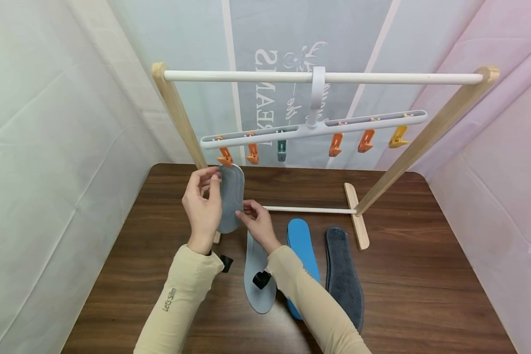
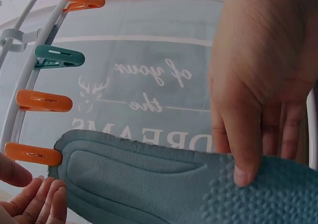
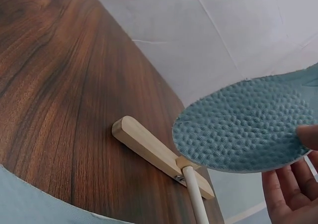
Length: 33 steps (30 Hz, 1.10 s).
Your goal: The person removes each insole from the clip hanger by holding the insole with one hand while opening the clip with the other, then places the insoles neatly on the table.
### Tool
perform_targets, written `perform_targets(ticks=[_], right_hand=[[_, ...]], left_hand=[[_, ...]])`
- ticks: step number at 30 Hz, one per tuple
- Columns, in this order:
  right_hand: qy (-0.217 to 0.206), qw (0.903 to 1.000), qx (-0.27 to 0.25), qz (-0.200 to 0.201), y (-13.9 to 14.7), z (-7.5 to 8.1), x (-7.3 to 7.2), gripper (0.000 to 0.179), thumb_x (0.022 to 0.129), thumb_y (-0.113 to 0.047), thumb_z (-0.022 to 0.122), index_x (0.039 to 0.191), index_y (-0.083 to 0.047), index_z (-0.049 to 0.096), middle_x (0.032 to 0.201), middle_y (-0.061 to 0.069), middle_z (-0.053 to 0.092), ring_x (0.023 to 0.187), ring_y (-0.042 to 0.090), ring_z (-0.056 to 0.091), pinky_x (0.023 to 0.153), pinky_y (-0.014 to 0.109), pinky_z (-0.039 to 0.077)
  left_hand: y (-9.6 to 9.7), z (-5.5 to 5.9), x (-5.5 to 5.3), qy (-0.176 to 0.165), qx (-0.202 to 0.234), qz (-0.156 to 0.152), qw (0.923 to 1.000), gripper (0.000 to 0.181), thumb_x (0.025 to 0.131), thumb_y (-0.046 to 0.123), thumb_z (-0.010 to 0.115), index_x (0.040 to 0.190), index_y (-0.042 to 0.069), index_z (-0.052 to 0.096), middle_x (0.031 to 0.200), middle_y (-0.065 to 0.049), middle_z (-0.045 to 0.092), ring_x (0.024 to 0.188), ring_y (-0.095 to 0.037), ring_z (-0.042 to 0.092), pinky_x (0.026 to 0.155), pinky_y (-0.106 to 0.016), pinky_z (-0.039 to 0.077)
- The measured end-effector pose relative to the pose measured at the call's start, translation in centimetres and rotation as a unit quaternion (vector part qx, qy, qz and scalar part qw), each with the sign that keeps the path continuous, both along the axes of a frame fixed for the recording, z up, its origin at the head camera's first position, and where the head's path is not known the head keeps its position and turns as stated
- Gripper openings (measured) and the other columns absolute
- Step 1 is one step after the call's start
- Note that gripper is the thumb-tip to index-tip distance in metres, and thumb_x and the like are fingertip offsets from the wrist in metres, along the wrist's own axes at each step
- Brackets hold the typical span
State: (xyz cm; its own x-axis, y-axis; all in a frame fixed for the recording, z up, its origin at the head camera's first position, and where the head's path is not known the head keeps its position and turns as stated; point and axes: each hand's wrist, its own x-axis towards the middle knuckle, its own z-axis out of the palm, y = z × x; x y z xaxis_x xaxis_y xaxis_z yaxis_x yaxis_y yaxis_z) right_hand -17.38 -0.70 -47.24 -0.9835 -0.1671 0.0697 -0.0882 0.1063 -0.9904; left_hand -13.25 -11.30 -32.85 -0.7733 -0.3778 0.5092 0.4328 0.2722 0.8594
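Observation:
A grey-blue insole (image 1: 232, 199) hangs upright from the leftmost orange clip (image 1: 225, 158) on a white hanger (image 1: 248, 140). In the left wrist view, that clip (image 2: 37, 154) grips the insole's end (image 2: 114, 177). My left hand (image 1: 203, 206) is beside the insole's upper part, its fingertips close to the clip and loosely bent, with nothing seen between them. Lower down, my right hand (image 1: 260, 223) pinches the insole's edge between thumb and fingers. The right wrist view shows the bumpy-textured part (image 3: 238, 124) with my right thumb on it.
Several other clips, orange, green (image 1: 281, 150) and yellow (image 1: 398, 137), hang along the hanger. It hooks over the white rail (image 1: 248, 76) of a wooden-legged rack. On the brown table (image 1: 425, 275) lie a grey insole (image 1: 260, 300), blue insoles (image 1: 300, 238) and dark grey insoles (image 1: 342, 270).

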Motion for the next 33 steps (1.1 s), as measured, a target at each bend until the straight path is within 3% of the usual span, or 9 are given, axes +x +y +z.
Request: perform_targets(ticks=[8, 12, 15, 19, 25, 33], right_hand=[[-0.019, 0.9998, -0.004, -0.009, 0.2, -0.1, 0.1, 0.022, 0.091, -0.014, 0.066, 0.110, -0.003, 0.067, 0.111, 0.016, 0.066, 0.101, 0.028, 0.065, 0.085, 0.035, 0.055], [-0.022, 0.9997, -0.006, -0.003, 0.3, -0.1, 0.2, 0.022, 0.091, -0.012, 0.066, 0.111, 0.000, 0.066, 0.113, 0.018, 0.066, 0.101, 0.031, 0.066, 0.082, 0.034, 0.056], [-0.020, 0.9998, -0.002, 0.001, 0.4, 1.4, 1.0, 0.021, 0.092, -0.007, 0.064, 0.109, 0.004, 0.065, 0.112, 0.021, 0.065, 0.101, 0.033, 0.066, 0.082, 0.034, 0.056], [-0.015, 0.9999, 0.004, 0.003, 0.6, 3.6, 2.2, 0.020, 0.092, -0.004, 0.062, 0.109, 0.007, 0.064, 0.112, 0.023, 0.065, 0.100, 0.035, 0.066, 0.082, 0.035, 0.057], [-0.018, 0.9998, -0.002, 0.013, 0.7, 3.6, 2.5, 0.023, 0.091, -0.004, 0.063, 0.113, 0.006, 0.064, 0.114, 0.023, 0.064, 0.101, 0.035, 0.066, 0.082, 0.034, 0.057], [-0.011, 0.9996, -0.010, 0.024, 0.7, 3.6, 2.7, 0.023, 0.091, -0.003, 0.063, 0.112, 0.006, 0.065, 0.110, 0.024, 0.065, 0.100, 0.036, 0.066, 0.081, 0.031, 0.057]], left_hand=[[0.0, -0.4, -0.8, 0.043, 0.012, 0.006, 0.9990, 0.024, 0.091, -0.001, 0.061, 0.108, -0.016, 0.056, 0.101, -0.029, 0.061, 0.089, -0.014, 0.059, 0.077, -0.018, 0.049], [-0.4, -1.8, -2.0, 0.058, -0.002, 0.005, 0.9983, 0.025, 0.090, 0.004, 0.065, 0.110, -0.010, 0.058, 0.104, -0.022, 0.062, 0.096, -0.021, 0.060, 0.082, -0.026, 0.048], [-0.8, -2.6, -2.8, 0.061, -0.021, -0.004, 0.9979, 0.029, 0.090, 0.010, 0.066, 0.114, -0.005, 0.059, 0.109, -0.018, 0.063, 0.102, -0.023, 0.059, 0.086, -0.033, 0.047], [-0.9, -2.3, -3.1, 0.053, -0.032, -0.038, 0.9974, 0.034, 0.091, 0.011, 0.065, 0.121, -0.004, 0.057, 0.117, -0.017, 0.062, 0.110, -0.022, 0.057, 0.094, -0.035, 0.046], [-1.0, -1.5, -3.5, 0.041, 0.023, -0.120, 0.9917, 0.033, 0.094, 0.002, 0.057, 0.126, -0.008, 0.053, 0.122, -0.020, 0.059, 0.113, -0.023, 0.056, 0.101, -0.033, 0.044], [-0.9, -0.9, -3.6, 0.035, 0.078, -0.153, 0.9845, 0.034, 0.094, 0.000, 0.057, 0.128, -0.004, 0.053, 0.121, -0.007, 0.060, 0.110, -0.015, 0.057, 0.100, -0.031, 0.045]])
